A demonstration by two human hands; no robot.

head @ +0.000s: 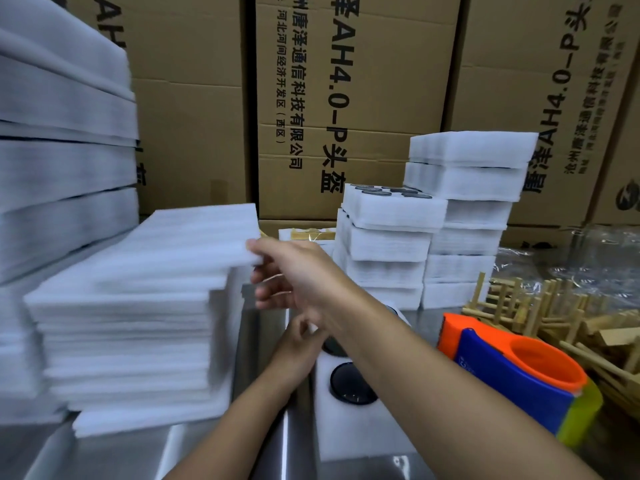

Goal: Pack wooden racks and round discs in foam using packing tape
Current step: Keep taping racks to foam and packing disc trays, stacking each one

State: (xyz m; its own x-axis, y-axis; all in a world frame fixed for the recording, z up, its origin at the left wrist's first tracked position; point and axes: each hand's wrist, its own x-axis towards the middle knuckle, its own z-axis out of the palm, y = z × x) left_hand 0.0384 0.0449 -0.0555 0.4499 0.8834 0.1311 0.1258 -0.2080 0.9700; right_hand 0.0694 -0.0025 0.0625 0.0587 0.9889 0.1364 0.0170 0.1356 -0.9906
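Across the back I see a wall of cardboard boxes (346, 98), and in front of it, on the left of the steel bench (104, 452), a tall stack of foam sheets (131, 327) that dwarfs everything else near me. Its top sheet (194, 237) lies flat with its long edge running away from me, and its near right corner juts toward the middle of the bench. My right hand (294, 275) crosses over from the right and reaches that corner: the thumb sits on top of the sheet and the fingers curl beneath the edge, so I judge it a pinch on that sheet, though blur keeps me from being sure. The sheet lies to the left of this hand, so the pull would go rightward, toward the foam tray (349, 424) below my forearm. A round disc (351, 384) sits in a pocket of that tray. My left hand (298, 341), nearer the tray, hovers at its far end with fingers loosely bent, holding nothing I can make out. The tape dispenser (512, 372) and wooden racks (568, 317) wait on the right.
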